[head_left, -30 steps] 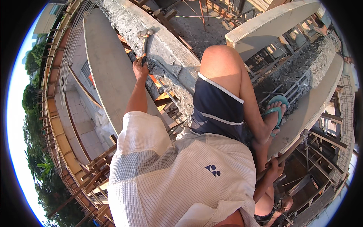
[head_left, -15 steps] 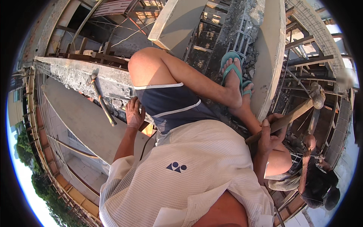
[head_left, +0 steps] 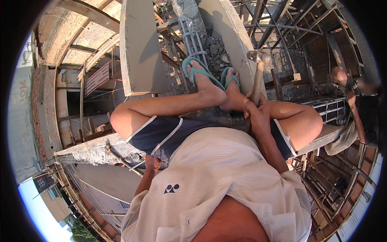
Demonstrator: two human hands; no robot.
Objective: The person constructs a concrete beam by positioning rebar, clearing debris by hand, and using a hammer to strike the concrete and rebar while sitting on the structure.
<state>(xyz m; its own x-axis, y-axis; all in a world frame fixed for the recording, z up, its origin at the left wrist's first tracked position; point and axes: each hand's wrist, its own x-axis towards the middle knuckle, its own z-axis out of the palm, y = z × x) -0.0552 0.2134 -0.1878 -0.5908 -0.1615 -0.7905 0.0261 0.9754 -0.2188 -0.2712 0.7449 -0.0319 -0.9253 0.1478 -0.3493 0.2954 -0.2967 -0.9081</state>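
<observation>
My right hand is wrapped round the wooden handle of a hammer. The hammer stands nearly upright in front of my right shin, its worn metal head at the far end beside the formwork board. Beside my left thigh, my left hand is closed, and a thin pale rod sticks out from it; its other end is hidden. Just left of that hand, a second hammer with a dark and yellow handle lies on the broken concrete ledge.
Exposed steel bars and rubble lie between two boards, past my sandalled feet. A grey panel rises at the left. Another person is at the far right near a rebar cage. Timber props stand below.
My view has swung to the right. The right hand's hammer now points away from me instead of out to the right. My left hand, earlier loosely spread on the ledge, is closed with the rod.
</observation>
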